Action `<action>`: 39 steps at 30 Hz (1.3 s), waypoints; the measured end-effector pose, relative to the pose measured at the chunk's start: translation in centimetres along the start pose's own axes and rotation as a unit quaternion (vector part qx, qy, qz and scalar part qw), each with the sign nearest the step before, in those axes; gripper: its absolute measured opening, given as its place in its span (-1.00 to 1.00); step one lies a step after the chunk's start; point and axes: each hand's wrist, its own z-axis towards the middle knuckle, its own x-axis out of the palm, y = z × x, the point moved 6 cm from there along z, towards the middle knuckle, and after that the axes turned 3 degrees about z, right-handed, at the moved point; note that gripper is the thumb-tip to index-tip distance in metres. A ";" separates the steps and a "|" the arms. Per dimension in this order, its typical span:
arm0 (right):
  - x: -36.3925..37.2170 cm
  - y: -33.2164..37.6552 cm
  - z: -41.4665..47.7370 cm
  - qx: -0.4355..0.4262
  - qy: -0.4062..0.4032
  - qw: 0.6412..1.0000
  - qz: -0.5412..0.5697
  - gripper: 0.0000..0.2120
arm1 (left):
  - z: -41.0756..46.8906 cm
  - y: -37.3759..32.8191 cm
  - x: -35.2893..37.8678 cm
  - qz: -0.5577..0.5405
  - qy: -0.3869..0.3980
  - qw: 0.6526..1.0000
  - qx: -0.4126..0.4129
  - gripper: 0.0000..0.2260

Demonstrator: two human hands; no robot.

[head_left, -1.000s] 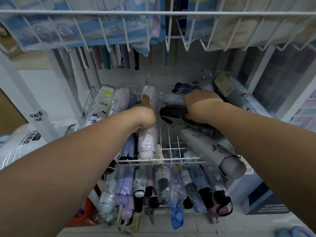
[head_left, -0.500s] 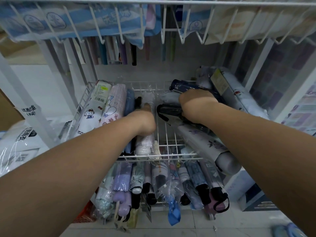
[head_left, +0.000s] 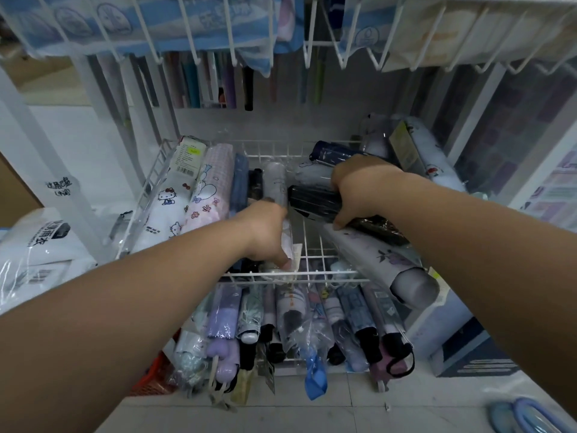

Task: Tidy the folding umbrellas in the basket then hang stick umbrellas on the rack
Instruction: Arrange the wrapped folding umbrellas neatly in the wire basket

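The wire basket [head_left: 296,272] sits below an upper wire shelf [head_left: 324,43].

Left hand [head_left: 267,232]: the grip is closed round a white folding umbrella in clear wrap [head_left: 274,182]. This umbrella lies lengthwise near the basket's centre.

Right hand [head_left: 359,189]: the grip is closed over a black folding umbrella [head_left: 312,201], with the thumb on its near side. This umbrella lies crosswise, and its left end is just beside the white one.

Left part of the basket: a Hello Kitty folding umbrella [head_left: 168,210], a pink checked folding umbrella [head_left: 215,185] and a blue folding umbrella [head_left: 239,182] lie side by side and parallel.

Right part of the basket: a floral white folding umbrella [head_left: 374,257] lies diagonally, with its grey end overhanging the front rim. The black umbrella lies across it. A navy folding umbrella [head_left: 331,151] lies beyond the right hand (partly hidden by it).

Below the basket, a lower tier holds more folding umbrellas packed side by side, among them a lilac folding umbrella [head_left: 223,317].
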 end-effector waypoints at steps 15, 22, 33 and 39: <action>-0.7 -1.4 -0.8 0.076 -0.015 0.988 0.136 -0.57 | -1.4 -0.2 -1.4 -0.282 -0.183 0.941 -0.022 -0.53; -3.2 -0.9 -3.2 0.118 -0.002 0.968 0.220 -0.56 | -1.6 -0.6 0.0 -0.560 -0.103 0.821 -0.036 -0.52; -2.7 4.3 -1.1 0.171 -0.125 0.848 0.487 -0.70 | -3.0 3.1 -4.3 -0.336 -0.200 0.920 -0.016 -0.49; 3.8 7.6 3.0 0.211 -0.108 0.711 0.662 -0.71 | -4.4 4.0 -5.3 -0.125 -0.231 0.965 0.026 -0.65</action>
